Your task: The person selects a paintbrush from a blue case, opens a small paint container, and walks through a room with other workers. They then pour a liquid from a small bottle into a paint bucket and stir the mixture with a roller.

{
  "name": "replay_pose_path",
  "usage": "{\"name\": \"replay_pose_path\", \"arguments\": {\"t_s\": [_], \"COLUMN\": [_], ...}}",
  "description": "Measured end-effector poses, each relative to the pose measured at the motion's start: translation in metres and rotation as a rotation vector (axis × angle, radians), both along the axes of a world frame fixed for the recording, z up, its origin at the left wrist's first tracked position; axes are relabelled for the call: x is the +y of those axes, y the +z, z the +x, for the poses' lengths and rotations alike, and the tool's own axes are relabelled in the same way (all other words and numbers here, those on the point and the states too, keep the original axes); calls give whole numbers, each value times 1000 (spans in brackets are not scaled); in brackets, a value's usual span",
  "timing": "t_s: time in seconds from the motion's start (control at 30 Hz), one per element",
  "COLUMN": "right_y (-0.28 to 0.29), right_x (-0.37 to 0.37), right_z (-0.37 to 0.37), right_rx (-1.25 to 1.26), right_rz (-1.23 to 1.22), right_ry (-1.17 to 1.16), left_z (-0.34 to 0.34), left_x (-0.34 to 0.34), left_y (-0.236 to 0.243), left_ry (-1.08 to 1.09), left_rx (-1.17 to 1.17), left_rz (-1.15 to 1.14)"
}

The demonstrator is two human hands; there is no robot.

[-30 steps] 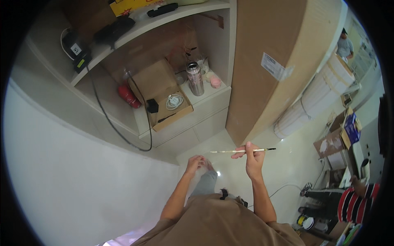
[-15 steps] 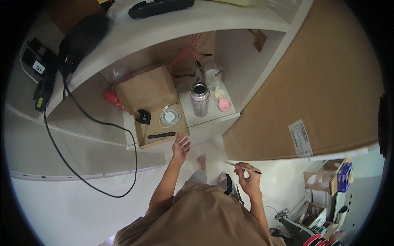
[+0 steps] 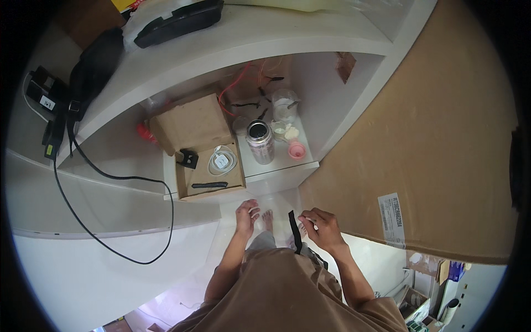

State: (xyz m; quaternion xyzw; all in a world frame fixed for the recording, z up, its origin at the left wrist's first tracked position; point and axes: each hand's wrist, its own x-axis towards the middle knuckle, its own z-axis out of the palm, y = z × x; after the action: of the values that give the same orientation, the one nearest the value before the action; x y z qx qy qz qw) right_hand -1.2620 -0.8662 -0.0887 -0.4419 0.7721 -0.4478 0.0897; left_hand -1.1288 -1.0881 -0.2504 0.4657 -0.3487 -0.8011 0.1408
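My left hand [image 3: 246,213] is open, its fingers loosely curved below the front of an open cardboard box [image 3: 210,193]. My right hand [image 3: 322,226] is closed round a thin brush [image 3: 307,220], mostly hidden by the fingers, beside a hanging black strap [image 3: 294,229]. In the box lie a coiled white cable with charger [image 3: 221,161], a dark long object [image 3: 209,185] and a black piece [image 3: 189,159]. Right of it stand a steel flask [image 3: 260,149], a pink lid [image 3: 296,150] and a clear container [image 3: 285,105]. My bare feet [image 3: 267,218] show below.
A curved white shelf unit [image 3: 265,39] holds black cases [image 3: 177,22] and adapters [image 3: 47,94], with a looping black cable [image 3: 121,177]. Red wires [image 3: 236,83] hang inside. A tall cardboard package [image 3: 442,144] stands right. Boxes and clutter [image 3: 415,304] sit lower right.
I have turned toward and closer to the shelf. My left hand has drawn down slightly from the box edge. The brush in my right hand is now mostly hidden, and the striped-shirted person has left view.
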Motion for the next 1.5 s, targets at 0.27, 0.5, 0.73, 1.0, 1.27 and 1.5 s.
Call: {"name": "replay_pose_path", "arguments": {"t_s": [0.27,0.5,0.73,1.0,1.27,1.5], "right_y": [-11,-18,-17,-24,-26,-43], "right_x": [-5,-9,-15,-10,-20,-37], "right_z": [13,11,4,-2,-6,-13], "right_rx": [-60,4,89,249,253,226], "right_rz": [-2,-9,-97,-157,-169,-216], "right_ry": [4,48,-99,-312,-327,-338], "left_z": [-22,-34,-60,-105,-97,-88], "left_x": [56,61,32,27,18,-3], "left_y": [59,83,99,92,88,100], "left_ry": [-475,-507,-505,-509,-592,-616], "left_rx": [61,141,177,301,374,406], "left_rz": [-72,-76,-296,-526,-781,-839]}}
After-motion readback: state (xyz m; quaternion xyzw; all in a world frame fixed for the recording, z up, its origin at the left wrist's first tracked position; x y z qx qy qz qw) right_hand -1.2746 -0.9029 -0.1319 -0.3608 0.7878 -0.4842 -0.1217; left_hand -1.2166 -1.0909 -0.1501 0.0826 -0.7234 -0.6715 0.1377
